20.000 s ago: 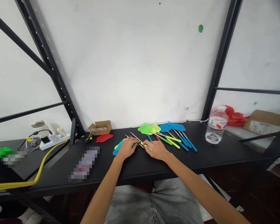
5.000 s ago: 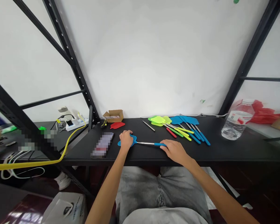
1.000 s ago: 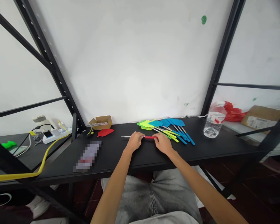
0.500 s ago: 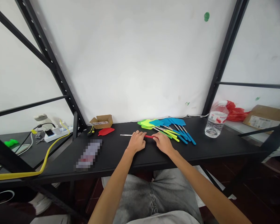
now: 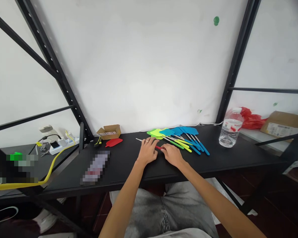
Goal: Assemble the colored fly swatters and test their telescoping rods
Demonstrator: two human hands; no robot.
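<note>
A red fly swatter handle (image 5: 159, 147) with a thin metal rod (image 5: 138, 139) lies across the black table under my hands. My left hand (image 5: 148, 152) is closed over it near the rod, whose tip sticks out past the fingers. My right hand (image 5: 173, 154) grips the red end, hiding most of it. A loose red leaf-shaped swatter head (image 5: 114, 142) rests apart, to the left. Right of my hands, several fly swatters lie fanned out, with green and yellow-green heads (image 5: 157, 133) and blue heads (image 5: 190, 130).
At the back left stand a small open cardboard box (image 5: 109, 132) and a yellow-black cutter (image 5: 98, 141). A blurred flat item (image 5: 96, 167) lies in front. A water bottle (image 5: 229, 129) stands on the right. A yellow cable (image 5: 51, 167) crosses the left shelf post.
My hands have drawn slightly closer together, and less of the red handle shows between them. The rod has tilted, its tip now pointing farther back, with less of it showing.
</note>
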